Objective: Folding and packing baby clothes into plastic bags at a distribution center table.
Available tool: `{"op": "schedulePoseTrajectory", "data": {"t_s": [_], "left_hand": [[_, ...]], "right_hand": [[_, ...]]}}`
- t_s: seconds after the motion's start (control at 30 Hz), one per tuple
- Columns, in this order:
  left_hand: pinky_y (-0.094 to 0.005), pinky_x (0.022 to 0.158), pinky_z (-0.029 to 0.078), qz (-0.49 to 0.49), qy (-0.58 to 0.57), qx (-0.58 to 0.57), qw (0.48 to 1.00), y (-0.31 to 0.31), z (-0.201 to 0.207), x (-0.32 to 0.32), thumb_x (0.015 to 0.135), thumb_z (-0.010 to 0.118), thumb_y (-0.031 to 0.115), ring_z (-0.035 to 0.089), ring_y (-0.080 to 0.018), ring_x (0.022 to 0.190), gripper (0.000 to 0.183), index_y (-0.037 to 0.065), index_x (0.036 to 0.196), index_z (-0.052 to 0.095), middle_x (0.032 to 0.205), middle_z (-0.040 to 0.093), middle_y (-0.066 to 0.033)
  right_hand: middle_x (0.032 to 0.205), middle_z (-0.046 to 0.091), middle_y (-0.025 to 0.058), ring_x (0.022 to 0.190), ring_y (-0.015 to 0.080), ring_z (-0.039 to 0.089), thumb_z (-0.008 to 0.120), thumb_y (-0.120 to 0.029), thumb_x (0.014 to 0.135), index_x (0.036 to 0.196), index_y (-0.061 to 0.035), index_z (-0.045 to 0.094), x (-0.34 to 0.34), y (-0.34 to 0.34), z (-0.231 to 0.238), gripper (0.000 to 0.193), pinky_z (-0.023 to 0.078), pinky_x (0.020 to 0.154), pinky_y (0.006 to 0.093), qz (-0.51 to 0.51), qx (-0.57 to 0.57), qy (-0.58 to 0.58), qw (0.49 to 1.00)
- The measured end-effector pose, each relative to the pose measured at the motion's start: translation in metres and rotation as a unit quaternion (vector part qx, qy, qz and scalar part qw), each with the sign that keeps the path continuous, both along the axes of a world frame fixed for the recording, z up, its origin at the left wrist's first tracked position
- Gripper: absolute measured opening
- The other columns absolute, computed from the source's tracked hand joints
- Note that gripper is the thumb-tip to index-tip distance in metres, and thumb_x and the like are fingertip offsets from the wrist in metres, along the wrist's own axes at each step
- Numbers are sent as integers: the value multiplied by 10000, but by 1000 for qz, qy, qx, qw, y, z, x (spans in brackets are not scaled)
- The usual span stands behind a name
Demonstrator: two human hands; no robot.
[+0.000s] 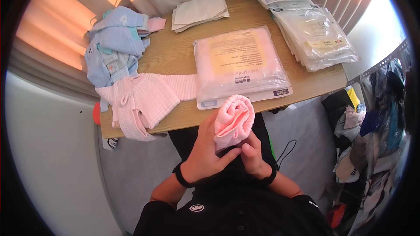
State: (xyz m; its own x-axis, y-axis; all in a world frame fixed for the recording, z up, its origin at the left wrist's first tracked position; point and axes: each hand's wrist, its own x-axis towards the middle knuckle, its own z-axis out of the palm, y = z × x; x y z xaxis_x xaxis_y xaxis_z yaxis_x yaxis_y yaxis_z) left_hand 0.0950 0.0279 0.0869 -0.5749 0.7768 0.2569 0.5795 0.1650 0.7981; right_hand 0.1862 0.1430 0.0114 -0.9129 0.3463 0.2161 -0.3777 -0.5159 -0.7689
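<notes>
A pink ribbed garment [234, 120], rolled into a tight bundle, is held upright between my hands just off the table's front edge. My left hand [204, 150] wraps the bundle's left side, its thumb across the bottom. From the lower right, my right hand [254, 155] grips it with fingers partly hidden behind the cloth. Right behind the bundle lies a clear plastic package [240, 63] with a pink and yellow front, flat on the table. Left of that package, a pink-and-white striped baby top [153, 98] is spread out, with part of it hanging over the front edge.
Blue baby clothes [116, 39] are heaped at the wooden table's [175, 52] back left. White folded sheets [200, 12] lie at the back. Clear plastic bags [317, 35] are stacked at the back right. Bagged clothes [372, 144] crowd a rack on the right.
</notes>
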Motion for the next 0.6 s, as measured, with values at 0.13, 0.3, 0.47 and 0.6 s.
{"op": "schedulePoseTrajectory", "data": {"t_s": [0.13,0.3,0.47,0.6], "left_hand": [[-367,1023,379,-31,-79,-4,996,-7,3,-17,775,756,157,477,-298,1234,760,16,1398,344,1309,487,-169],[-412,965,433,28,-58,-5,998,-13,26,-19,752,767,179,589,-271,1087,599,65,1290,527,1117,628,-79],[-572,1076,210,-138,317,38,938,-19,12,-20,701,742,342,549,-243,1117,550,214,1219,608,1218,598,-17],[-598,1107,181,-235,328,-75,912,-10,23,-24,755,656,215,509,-285,1194,504,205,1253,579,1351,521,-77]], "right_hand": [[1421,395,162,1336,252,364,469,-253,930,1356,58,438,3,19,1,529,311,1079,386,88,83,19,993],[1403,452,118,1299,294,423,482,-396,961,1390,-30,420,-4,27,-14,567,369,1059,424,302,-124,-58,943],[1457,356,208,1311,292,420,394,-775,820,1426,74,260,0,66,-23,1052,364,1075,416,384,-249,-145,877],[1405,438,168,1281,262,455,685,-407,831,1421,35,313,-3,84,20,826,372,1068,383,335,-255,-108,900]]}}
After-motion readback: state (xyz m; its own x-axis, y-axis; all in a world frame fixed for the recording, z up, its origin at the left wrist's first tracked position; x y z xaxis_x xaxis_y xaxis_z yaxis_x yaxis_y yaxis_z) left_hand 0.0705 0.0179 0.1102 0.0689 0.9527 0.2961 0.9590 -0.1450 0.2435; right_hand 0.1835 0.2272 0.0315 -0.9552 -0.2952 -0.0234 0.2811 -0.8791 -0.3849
